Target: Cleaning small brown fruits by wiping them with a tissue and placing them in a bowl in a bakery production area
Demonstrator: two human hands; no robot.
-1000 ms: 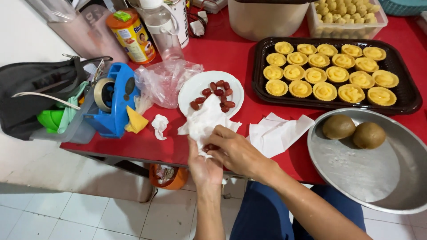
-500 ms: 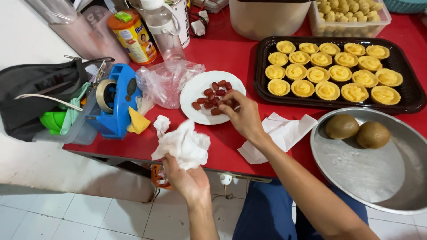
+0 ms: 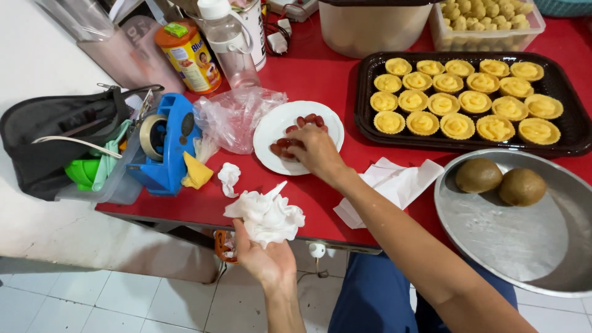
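My left hand (image 3: 266, 259) holds a crumpled white tissue (image 3: 266, 213) just off the near edge of the red table (image 3: 320, 80). My right hand (image 3: 316, 151) reaches over a white plate (image 3: 271, 126) and its fingertips rest on the dark red fruit pieces (image 3: 308, 120) lying there; whether it grips one is hidden. A second small tissue wad (image 3: 229, 177) lies on the table left of the plate.
A black tray of several yellow tarts (image 3: 462, 105) sits at the right. A metal tray (image 3: 512, 228) holds two kiwis (image 3: 501, 180). Flat napkins (image 3: 394, 185), a clear plastic bag (image 3: 237, 114), a blue tape dispenser (image 3: 166, 145), a bottle and containers stand nearby.
My right hand left the tissue and moved up to the plate of red fruit. My left hand carried the crumpled tissue down off the table edge.
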